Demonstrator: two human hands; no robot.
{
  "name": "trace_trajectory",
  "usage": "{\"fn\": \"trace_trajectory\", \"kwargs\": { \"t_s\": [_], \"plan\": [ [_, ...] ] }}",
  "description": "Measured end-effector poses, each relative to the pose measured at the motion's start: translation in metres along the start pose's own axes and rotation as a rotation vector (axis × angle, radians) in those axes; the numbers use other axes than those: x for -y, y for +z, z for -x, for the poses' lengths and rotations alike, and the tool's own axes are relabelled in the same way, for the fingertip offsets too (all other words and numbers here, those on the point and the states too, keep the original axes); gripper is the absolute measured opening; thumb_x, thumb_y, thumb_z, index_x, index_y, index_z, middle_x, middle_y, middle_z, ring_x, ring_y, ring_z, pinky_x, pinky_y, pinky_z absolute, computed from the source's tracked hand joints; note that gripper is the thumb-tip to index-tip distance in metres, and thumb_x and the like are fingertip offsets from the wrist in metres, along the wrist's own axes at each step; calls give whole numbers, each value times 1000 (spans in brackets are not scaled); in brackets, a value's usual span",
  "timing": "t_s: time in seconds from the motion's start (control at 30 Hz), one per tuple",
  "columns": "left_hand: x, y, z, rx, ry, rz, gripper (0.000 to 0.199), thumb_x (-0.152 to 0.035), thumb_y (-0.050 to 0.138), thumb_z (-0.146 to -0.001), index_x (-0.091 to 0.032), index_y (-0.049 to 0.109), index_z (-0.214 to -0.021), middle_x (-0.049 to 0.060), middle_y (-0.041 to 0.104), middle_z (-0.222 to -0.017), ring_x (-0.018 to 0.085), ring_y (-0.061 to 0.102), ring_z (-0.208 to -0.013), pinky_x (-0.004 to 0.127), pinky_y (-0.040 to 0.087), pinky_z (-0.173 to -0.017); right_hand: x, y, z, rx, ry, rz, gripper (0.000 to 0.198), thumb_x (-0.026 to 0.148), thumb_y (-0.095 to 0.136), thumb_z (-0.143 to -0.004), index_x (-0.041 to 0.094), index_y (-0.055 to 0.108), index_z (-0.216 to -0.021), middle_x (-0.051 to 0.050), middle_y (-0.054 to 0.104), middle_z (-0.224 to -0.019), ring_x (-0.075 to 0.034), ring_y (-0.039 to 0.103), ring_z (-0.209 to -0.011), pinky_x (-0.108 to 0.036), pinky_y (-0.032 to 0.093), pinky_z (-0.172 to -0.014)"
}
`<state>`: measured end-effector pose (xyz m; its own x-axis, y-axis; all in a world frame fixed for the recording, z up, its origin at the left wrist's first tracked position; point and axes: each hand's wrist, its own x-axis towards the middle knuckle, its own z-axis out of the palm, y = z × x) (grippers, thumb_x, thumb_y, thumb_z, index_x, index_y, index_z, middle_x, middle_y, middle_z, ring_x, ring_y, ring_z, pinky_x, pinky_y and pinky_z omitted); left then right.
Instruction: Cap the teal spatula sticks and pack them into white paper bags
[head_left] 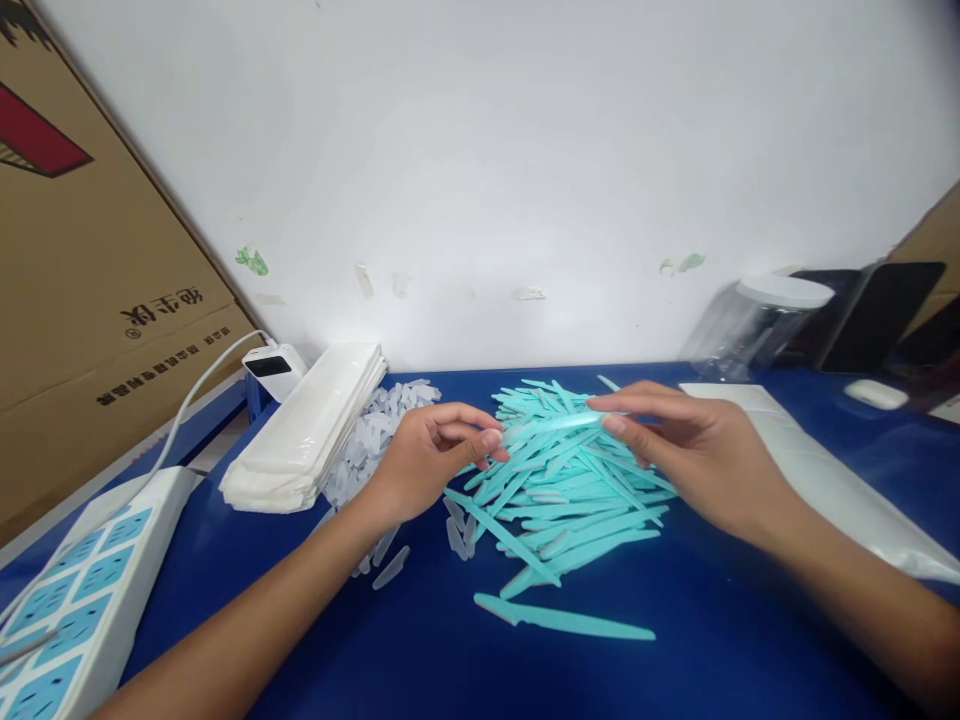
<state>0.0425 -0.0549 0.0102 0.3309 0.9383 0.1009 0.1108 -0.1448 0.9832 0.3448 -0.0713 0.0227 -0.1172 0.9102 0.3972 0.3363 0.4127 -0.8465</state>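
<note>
Nearest: left forearm (259,610) and right forearm (877,590), entering from the lower corners over a blue tabletop (420,665). Left hand (424,460): thumb and fingertips drawn together at the pale, blurred end of a teal eyebrow razor (562,428); whether a cap is seated there, cannot tell. Right hand (705,455): thumb and index finger pinch the same razor's other end. Razor held roughly level above a heap of teal razors (570,500). One loose razor (570,620) lies separate, on the near side. Left of heap: scattered translucent caps (367,440), partly behind left hand; beside them, a stack of flat white plastic sleeves (307,430). Power strip (161,530) at lower left. Right: white pouch (840,480), partly behind right hand; beyond, clear jar (761,325) with white lid (785,290).
</note>
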Motion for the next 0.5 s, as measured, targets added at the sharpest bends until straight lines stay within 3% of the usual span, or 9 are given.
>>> {"fn": "trace_trajectory", "kwargs": {
  "t_s": [0.3, 0.5],
  "plan": [
    [4, 6, 3, -6, -24, 53, 35, -51, 87, -92, -19, 78, -103, 7, 86, -82, 20, 77, -69, 31, 58, -71, 0, 11, 5, 41, -22, -27, 23, 49, 81, -96, 32, 91, -107, -5, 71, -86, -15, 55, -61, -30, 45, -50],
    [7, 5, 1, -28, -19, 74, 33, -50, 88, -92, -20, 76, -100, 4, 81, -70, 23, 81, -75, 29, 57, -70, -4, 13, 8, 73, -59, 15, 20, 45, 78, -99, 32, 91, -107, -4, 72, -83, -17, 62, -67, -31, 48, -56]
  ]
}}
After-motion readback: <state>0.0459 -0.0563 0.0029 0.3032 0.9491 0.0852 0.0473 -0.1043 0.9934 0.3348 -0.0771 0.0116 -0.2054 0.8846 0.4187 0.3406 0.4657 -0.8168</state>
